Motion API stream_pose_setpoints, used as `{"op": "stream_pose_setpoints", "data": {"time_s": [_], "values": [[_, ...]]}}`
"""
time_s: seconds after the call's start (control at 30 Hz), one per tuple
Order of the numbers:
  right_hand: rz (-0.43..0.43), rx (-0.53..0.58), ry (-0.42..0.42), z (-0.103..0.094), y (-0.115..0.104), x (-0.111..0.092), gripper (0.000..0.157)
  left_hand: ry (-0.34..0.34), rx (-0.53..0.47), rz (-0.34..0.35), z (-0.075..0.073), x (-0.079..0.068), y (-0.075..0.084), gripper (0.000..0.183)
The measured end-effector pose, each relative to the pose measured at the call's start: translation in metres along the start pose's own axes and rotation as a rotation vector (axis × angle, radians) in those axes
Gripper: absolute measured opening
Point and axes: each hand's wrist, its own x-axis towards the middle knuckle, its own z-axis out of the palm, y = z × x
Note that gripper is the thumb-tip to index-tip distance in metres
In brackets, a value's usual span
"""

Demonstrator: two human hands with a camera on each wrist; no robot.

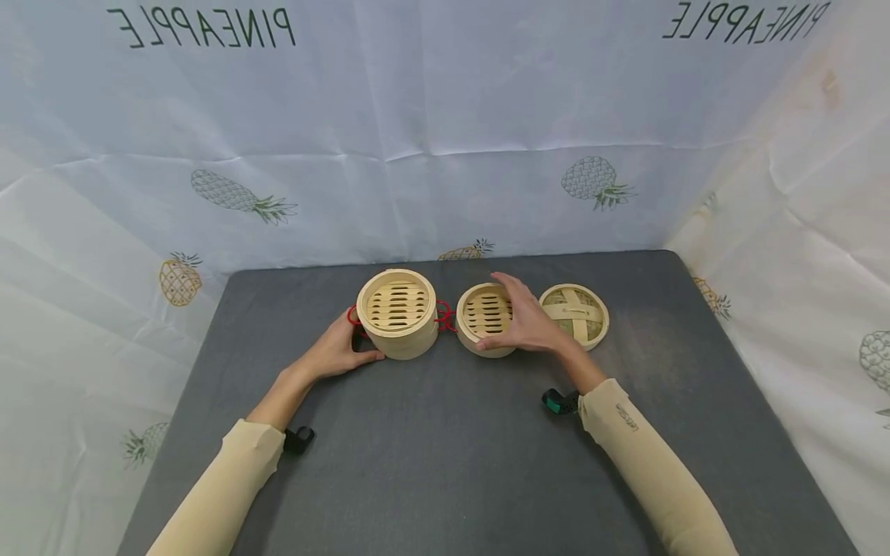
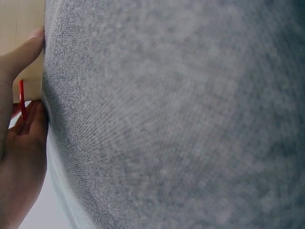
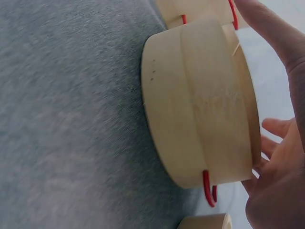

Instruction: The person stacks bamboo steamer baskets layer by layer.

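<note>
Here, two round bamboo baskets stand upright, side by side and slightly apart, at the far part of a dark surface. The taller left basket is held by the left hand, its thumb low on the near wall and fingers round the outer side. The shorter right basket sits under the right hand, which arches over it, thumb at the near rim, fingers past the far one; whether it grips or merely frames the basket, I cannot tell. Red loops nearly fill the gap between them. Handling would probably go best with the left basket steadied, even pressure on both sides of the right one, and any lift straight and level, clear of the loops. Right of the baskets lies a woven lid, which the right wrist should avoid brushing; beyond hangs a pineapple-print cloth.
</note>
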Motion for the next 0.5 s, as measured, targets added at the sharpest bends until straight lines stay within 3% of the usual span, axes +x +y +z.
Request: {"op": "stream_pose_setpoints", "data": {"time_s": [0.5], "values": [[0.056,0.003,-0.017,0.004,0.01,-0.012,0.143,-0.008,0.001,0.008,-0.003,-0.001,0.002,0.092]]}}
